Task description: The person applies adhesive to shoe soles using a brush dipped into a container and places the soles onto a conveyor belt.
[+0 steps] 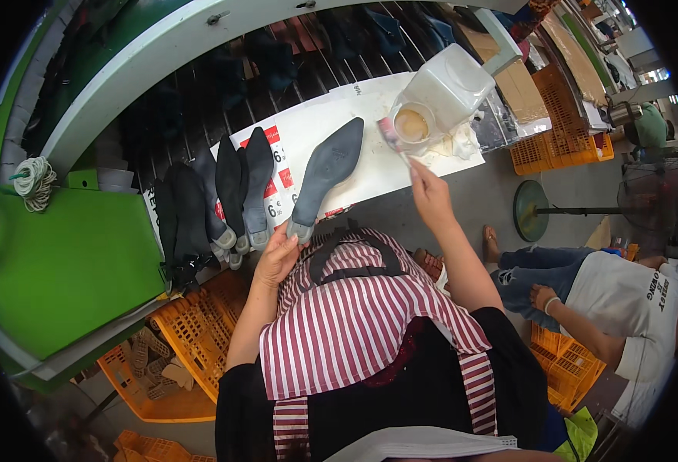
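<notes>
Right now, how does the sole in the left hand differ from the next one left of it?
The left hand grips the held sole by its heel end; no hand touches the neighbouring sole. The held sole slants up and right, while the neighbouring sole points almost straight up the picture. The held sole is set apart; the neighbouring sole sits close beside dark soles. Both have pointed tips.

Bench of dark parallel bars (316, 68), overlaid by a white sheet (379, 179) with red printed patches. On the sheet: a translucent container (458, 86), amber liquid visible in its round mouth; right of the container, crumpled white material (462, 145); left of it, a grey shoe sole (327, 169) extending over the sheet; farther left of it, dark shoe pieces (259, 173) grouped side by side.
</notes>
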The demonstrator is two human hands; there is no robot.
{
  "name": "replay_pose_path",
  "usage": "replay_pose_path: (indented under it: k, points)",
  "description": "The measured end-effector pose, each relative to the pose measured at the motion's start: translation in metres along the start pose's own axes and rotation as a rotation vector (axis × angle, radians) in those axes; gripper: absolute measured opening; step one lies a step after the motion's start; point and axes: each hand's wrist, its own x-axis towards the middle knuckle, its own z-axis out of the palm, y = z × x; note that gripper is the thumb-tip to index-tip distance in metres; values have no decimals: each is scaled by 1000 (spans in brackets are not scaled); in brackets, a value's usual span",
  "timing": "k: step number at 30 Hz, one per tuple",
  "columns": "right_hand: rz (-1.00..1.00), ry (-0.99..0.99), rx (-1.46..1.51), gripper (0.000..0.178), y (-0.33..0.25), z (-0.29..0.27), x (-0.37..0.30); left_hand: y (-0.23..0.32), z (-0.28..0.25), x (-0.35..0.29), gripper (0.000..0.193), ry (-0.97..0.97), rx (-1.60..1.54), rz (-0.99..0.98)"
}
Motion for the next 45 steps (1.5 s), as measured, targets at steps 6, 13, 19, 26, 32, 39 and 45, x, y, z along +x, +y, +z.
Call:
replay_pose_path:
  k: [6, 13, 19, 26, 32, 39, 45]
  points:
    - [-156, -196, -68, 23, -14, 31, -14, -3, -4, -8, 58, 0, -89, 18]
    - [-214, -124, -172, 26, 0, 34, 14, 3, 5, -12, 55, 52, -66, 44]
    - [-392, -328, -231, 27, -15, 32, -1, 4, 1, -9, 55, 27, -72, 58]
    - [-342, -242, -334, 25, -18, 24, 12, 9, 8, -12, 54, 100, -91, 93]
    - [-298, -167, -324, 23, 14, 29, 28, 9, 1, -12, 51, 88, -75, 80]
    - [-363, -185, -231, 25, 0, 20, 34, 10, 2, -13, 49, 115, -55, 88]
    - [-271, -71, -362, 20, 24, 31, 67, 14, 4, -13, 48, 104, -29, 79]
